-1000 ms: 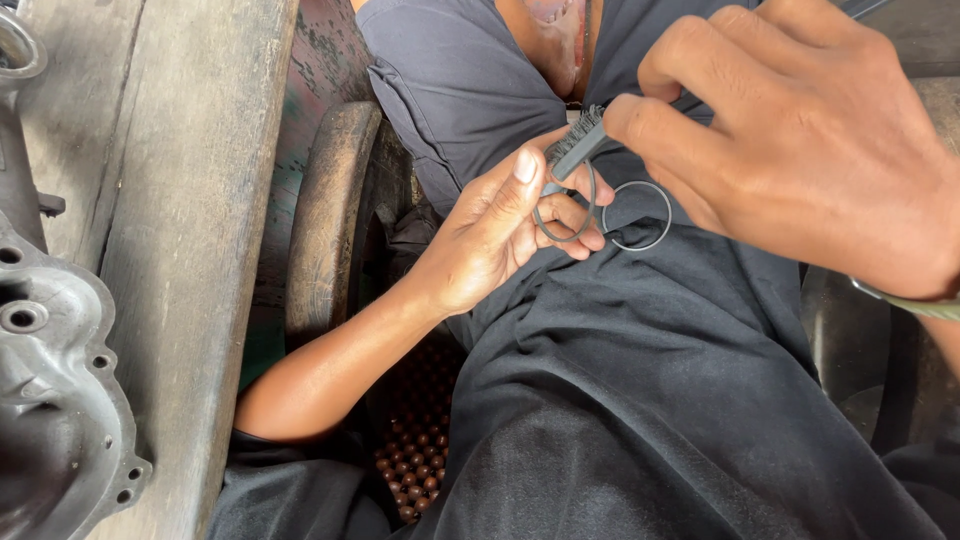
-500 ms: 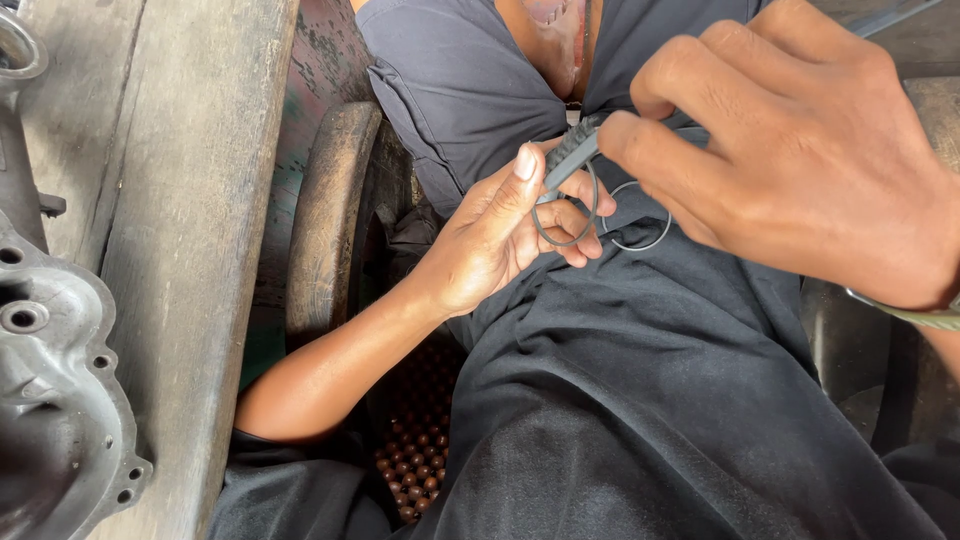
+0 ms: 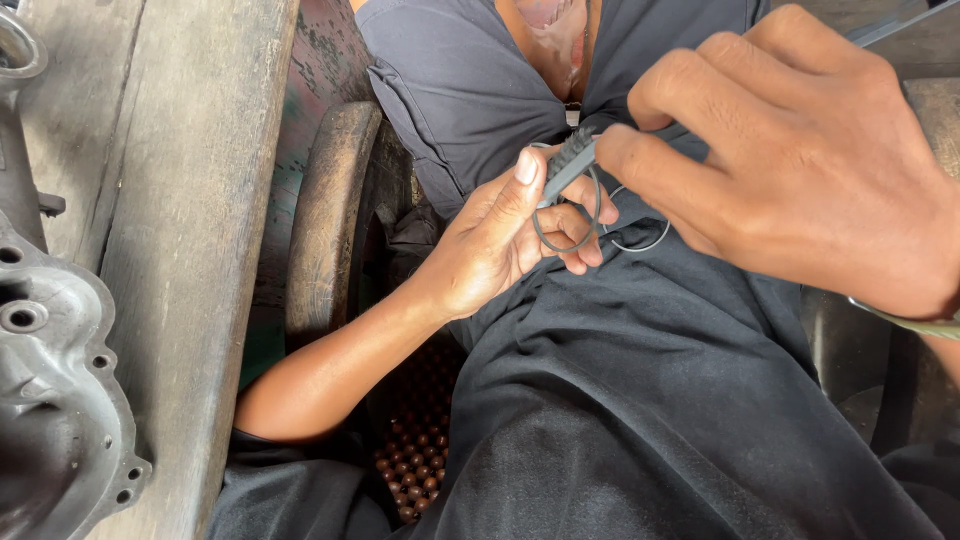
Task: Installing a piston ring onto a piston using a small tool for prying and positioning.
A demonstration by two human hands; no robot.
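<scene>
- At the far left, the grey cast metal housing [image 3: 45,400] is lying on the worn wooden bench [image 3: 190,200], in the same place as one second ago; it is not moving at all.
- Beside the bench, the dark curved wooden edge [image 3: 325,220] is standing, and under your forearm the brown beaded mat [image 3: 415,460] is showing, same as before.
- Your left hand [image 3: 500,245] is staying in the middle, over your dark grey shirt [image 3: 640,400]. Its thumb is pressing from the top and its fingers are curling from below, so it is pinching the thin black rubber ring [image 3: 565,215].
- One second ago this ring was hanging more open, to the right of your left fingers. Now it is pulled closer to them and is looking narrower, and a second thin ring [image 3: 640,240] is showing just beside it, touching the shirt.
- Your right hand [image 3: 800,170] is moving a little to the left and down compared with the earlier pictures, and it is covering more of the view. Its fingers are pressed together around a slim dark ribbed tool [image 3: 570,165], whose tip is touching the ring at your left thumb.
- At your right wrist a thin metal band [image 3: 905,320] is showing.
- The room behind is mostly hidden; you are seeing only old, scratched wood.
</scene>
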